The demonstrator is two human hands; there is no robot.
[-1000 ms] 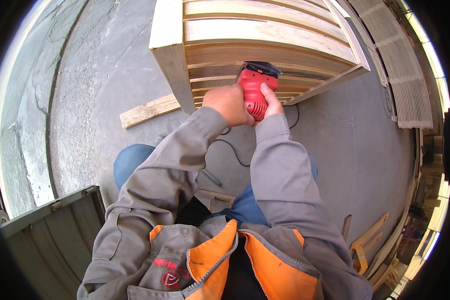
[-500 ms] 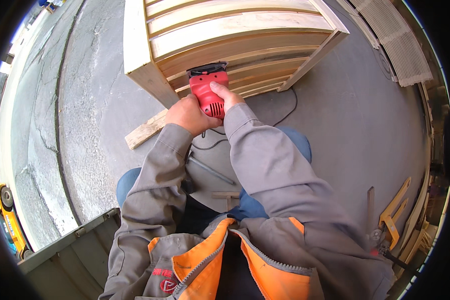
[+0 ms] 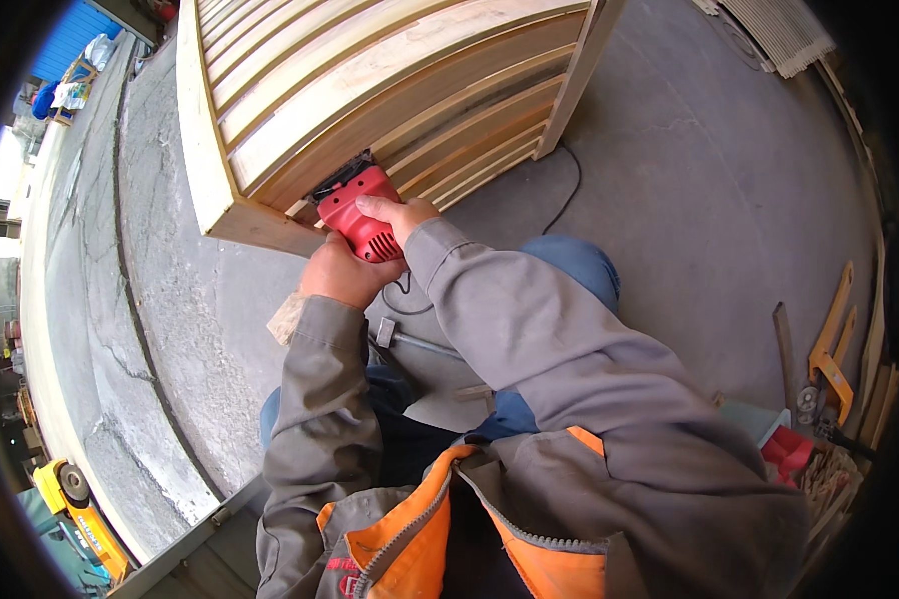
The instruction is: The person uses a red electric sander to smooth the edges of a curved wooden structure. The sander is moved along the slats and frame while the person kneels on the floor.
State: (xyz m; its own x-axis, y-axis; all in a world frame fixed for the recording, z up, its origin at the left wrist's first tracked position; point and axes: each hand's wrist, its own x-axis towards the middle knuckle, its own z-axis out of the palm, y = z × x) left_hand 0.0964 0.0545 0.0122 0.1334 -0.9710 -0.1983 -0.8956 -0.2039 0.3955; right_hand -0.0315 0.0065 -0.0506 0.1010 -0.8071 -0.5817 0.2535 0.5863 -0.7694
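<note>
Both my hands are wrapped round a red palm sander (image 3: 364,214) with a black pad at its far end. My left hand (image 3: 340,276) grips its near left side. From the right, my right hand (image 3: 404,216) holds it, thumb lying on top. The pad is against the side board of a slatted wooden frame (image 3: 315,75), close to its near left corner post; the exact contact is hidden by the sander's body. Just beyond my left forearm, a wood offcut (image 3: 286,319) lies on the floor. A hammer (image 3: 387,332) rests between my knees.
A black cord (image 3: 571,195) curves over the grey floor (image 3: 689,230). To the right are a yellow tool frame (image 3: 835,349) and a red object (image 3: 789,449) in a bin. Ribbed panels (image 3: 784,40) lie far right. A yellow machine (image 3: 88,519) stands lower left.
The view has turned, so the wooden frame now appears farther left and tilted. The sander, still in both hands, keeps about the same distance from the corner post.
</note>
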